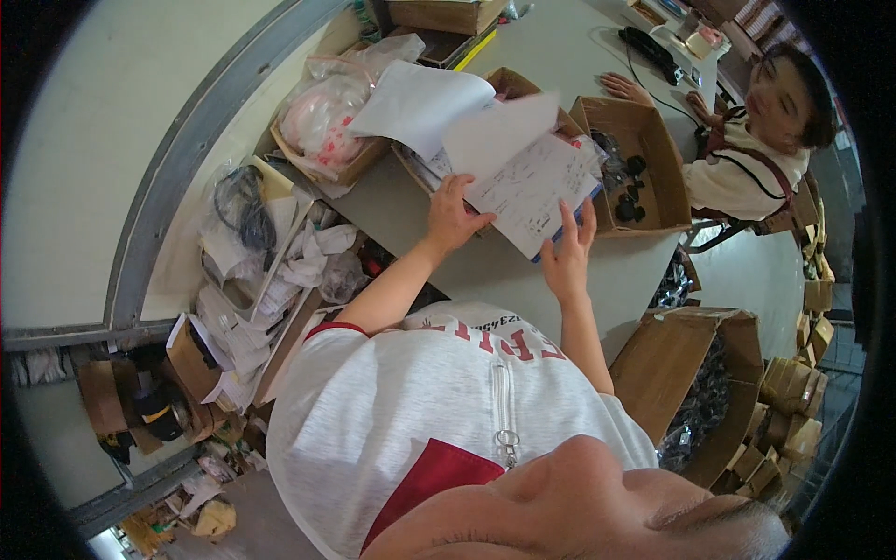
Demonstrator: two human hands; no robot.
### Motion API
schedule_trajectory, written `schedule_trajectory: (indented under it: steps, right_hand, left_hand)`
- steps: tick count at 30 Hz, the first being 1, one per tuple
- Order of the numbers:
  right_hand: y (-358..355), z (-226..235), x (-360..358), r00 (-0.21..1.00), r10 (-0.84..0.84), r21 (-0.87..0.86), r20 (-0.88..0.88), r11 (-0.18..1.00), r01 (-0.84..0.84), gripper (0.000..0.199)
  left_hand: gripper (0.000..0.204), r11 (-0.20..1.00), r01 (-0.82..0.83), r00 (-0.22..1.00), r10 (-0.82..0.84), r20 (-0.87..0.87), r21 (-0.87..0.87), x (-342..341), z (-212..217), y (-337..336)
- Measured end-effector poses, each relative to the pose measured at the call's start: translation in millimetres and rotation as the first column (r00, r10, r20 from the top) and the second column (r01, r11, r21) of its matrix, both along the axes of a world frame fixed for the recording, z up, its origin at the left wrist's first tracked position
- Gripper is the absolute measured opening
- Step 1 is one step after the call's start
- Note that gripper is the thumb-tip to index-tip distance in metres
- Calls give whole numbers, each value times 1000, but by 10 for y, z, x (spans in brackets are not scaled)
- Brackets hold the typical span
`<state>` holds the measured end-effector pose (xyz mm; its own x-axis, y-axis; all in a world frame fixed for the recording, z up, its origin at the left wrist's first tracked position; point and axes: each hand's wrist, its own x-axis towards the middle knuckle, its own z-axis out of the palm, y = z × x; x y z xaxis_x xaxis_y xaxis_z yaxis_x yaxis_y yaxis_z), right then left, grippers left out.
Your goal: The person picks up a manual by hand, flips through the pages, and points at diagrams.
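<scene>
Paper stack (537, 201) on a blue board (595, 192), about 1 o'clock, beyond the bench (448, 275) edge. Left hand (456, 217) at its 8 o'clock edge, thumb apart from fingers; can't tell if they pinch. Right hand (567, 250) at 5 o'clock, fingers spread by the board edge, not clamped. Placement likely keeps the stack steady and readable while the loose pages lift: upper sheet (504, 135) raised, blurred; curled sheet (425, 105) folded over toward 10 o'clock. Near end faces 7–8 o'clock, toward wearer; long axis seems to run to 1–2 o'clock, far end covered. Cardboard box (667, 177) with black parts (630, 207) just beside, 2–3 o'clock, probably within easy reach.
</scene>
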<state>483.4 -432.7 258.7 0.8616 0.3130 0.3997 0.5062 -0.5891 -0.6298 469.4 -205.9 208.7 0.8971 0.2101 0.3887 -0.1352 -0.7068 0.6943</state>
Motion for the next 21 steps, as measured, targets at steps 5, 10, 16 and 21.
schedule_trajectory:
  steps: [5, 10, 16, 21]
  right_hand:
    - [-18, -270, 5, 988, 45, -199, -150, 977, -74, 51]
    - [-27, -393, -19, 990, 11, -256, -138, 966, -47, 44]
    - [-23, -380, -17, 996, -3, -259, -93, 966, -21, 45]
    - [-54, -195, 52, 985, -151, 65, 87, 987, 145, 39]
  left_hand:
    - [92, 990, -82, 986, 98, 138, -118, 24, -168, -5]
    - [105, 966, -86, 980, 126, 154, -242, 10, -227, 21]
    - [107, 982, -95, 989, 112, 99, -163, -21, -155, 25]
    - [104, 986, -106, 987, 120, 110, -128, -52, -104, 11]
